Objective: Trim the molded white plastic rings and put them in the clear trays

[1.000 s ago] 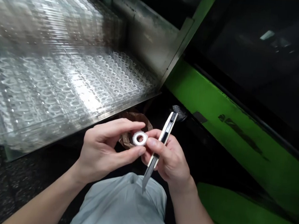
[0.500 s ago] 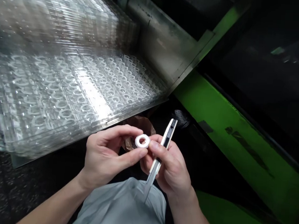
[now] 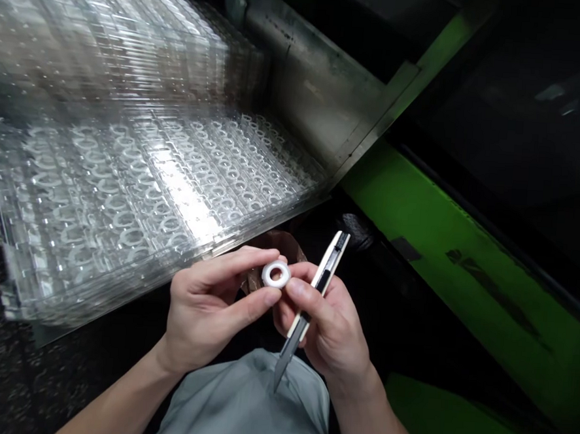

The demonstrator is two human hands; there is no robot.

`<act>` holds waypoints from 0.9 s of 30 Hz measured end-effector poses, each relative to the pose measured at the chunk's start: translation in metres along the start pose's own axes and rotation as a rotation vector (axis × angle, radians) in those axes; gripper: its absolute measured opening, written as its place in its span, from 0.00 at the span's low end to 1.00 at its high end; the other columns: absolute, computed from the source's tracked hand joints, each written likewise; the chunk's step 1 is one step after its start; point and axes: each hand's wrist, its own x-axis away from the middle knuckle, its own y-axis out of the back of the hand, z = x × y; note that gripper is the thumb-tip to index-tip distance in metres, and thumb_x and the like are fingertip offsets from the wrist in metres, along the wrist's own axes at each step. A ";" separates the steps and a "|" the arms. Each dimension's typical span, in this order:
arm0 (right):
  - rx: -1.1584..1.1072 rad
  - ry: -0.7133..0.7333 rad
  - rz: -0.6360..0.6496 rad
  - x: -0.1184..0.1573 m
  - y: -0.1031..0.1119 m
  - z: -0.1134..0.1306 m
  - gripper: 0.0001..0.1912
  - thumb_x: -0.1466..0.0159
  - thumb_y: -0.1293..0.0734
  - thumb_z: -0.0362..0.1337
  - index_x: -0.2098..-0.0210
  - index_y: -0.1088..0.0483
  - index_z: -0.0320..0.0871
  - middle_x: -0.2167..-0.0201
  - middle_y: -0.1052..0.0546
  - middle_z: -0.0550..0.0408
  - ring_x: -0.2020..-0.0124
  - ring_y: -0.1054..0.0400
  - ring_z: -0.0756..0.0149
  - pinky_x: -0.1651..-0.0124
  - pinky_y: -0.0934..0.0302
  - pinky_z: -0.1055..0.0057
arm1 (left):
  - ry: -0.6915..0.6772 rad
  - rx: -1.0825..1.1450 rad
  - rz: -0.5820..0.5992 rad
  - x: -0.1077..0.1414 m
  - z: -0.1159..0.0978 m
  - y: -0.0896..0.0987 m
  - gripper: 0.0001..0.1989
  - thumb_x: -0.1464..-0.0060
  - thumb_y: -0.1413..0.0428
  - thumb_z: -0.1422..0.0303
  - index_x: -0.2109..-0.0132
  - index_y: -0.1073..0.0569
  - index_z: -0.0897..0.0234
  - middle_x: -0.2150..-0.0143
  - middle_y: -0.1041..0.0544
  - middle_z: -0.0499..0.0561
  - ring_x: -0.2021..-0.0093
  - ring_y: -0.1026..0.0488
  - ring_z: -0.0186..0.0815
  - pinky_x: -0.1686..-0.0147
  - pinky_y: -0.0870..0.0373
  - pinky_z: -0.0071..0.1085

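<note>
Between my two hands is a small white ring point(image 3: 276, 274) with a round hole. My left hand point(image 3: 216, 304) pinches its left side between thumb and forefinger. The thumb and forefinger of my right hand point(image 3: 330, 318) touch its right side. A utility knife point(image 3: 322, 276) with a pale body and black slider also lies in my right hand, held against the fingers, its grey blade pointing down toward my lap. Clear plastic trays point(image 3: 174, 190) with rows of white rings are stacked beyond my left hand.
More clear trays point(image 3: 109, 42) are piled high at the upper left. A metal panel point(image 3: 322, 94) and a green machine frame point(image 3: 418, 212) stand on the right. A brown bag point(image 3: 293, 246) sits below the tray edge, behind my hands.
The trays and green frame appear slightly lower and further right in view. The knife is tilted a little more; both hands keep their hold on the ring.
</note>
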 end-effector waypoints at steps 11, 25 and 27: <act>-0.019 0.054 -0.016 0.017 -0.001 0.001 0.14 0.31 0.28 0.47 0.61 0.28 0.41 0.82 0.30 0.62 0.86 0.46 0.78 0.81 0.50 0.79 | 0.081 0.155 0.019 0.011 -0.003 -0.017 0.17 0.43 0.31 0.73 0.48 0.17 0.52 0.51 0.16 0.48 0.54 0.17 0.36 0.51 0.20 0.19; -0.104 0.087 -0.040 0.034 -0.007 -0.009 0.16 0.32 0.27 0.47 0.62 0.29 0.40 0.82 0.30 0.63 0.86 0.46 0.78 0.82 0.49 0.79 | 0.180 0.137 0.051 0.028 -0.007 -0.025 0.15 0.38 0.34 0.66 0.44 0.19 0.51 0.48 0.17 0.52 0.49 0.18 0.39 0.49 0.20 0.22; -0.102 0.095 -0.046 0.035 -0.007 -0.010 0.16 0.32 0.27 0.47 0.62 0.29 0.40 0.82 0.30 0.63 0.86 0.45 0.78 0.82 0.48 0.79 | 0.205 0.163 0.069 0.029 -0.007 -0.025 0.15 0.37 0.35 0.66 0.44 0.19 0.53 0.47 0.17 0.52 0.48 0.19 0.40 0.48 0.20 0.23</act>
